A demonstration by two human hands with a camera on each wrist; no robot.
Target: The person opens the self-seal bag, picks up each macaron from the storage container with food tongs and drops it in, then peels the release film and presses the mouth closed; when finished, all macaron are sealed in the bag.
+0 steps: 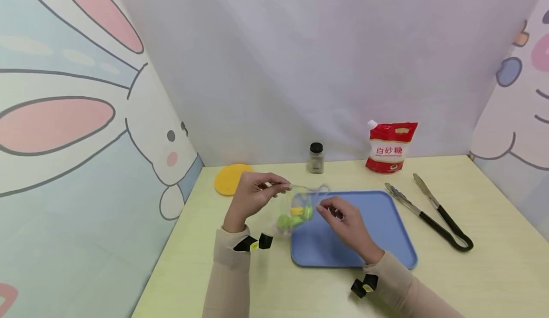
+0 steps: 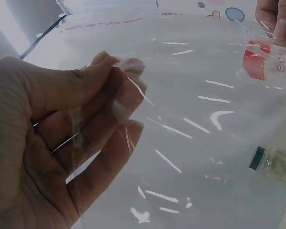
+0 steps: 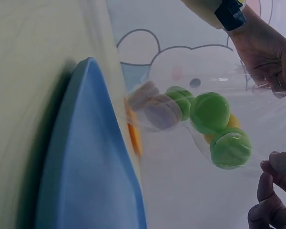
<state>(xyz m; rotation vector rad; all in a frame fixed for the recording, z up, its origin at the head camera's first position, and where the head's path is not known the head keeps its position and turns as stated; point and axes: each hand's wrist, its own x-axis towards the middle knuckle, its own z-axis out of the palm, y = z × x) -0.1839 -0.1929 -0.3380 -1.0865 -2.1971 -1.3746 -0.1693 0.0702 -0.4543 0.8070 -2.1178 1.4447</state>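
A clear plastic bag point(image 2: 181, 124) hangs between my hands, over the left end of the blue tray point(image 1: 381, 218). Thumb and fingertips of my left hand point(image 1: 257, 194) pinch its upper edge. My right hand point(image 1: 345, 222) pinches the opposite side of the bag, its thumb and forefinger together at the film in the right wrist view. Macarons lie at the bottom of the bag: several green macarons point(image 3: 209, 113), a yellow macaron point(image 3: 233, 121) partly hidden behind them, and pale purplish macarons point(image 3: 162, 112). Printed red lettering runs along the bag's top in the left wrist view.
A yellow disc point(image 1: 229, 179) lies at the back left, behind my left hand. Toward the wall stand a small black-capped jar point(image 1: 316, 158) and a red and white sugar pouch point(image 1: 390, 148). Metal tongs point(image 1: 433, 213) with black handles lie right of the tray.
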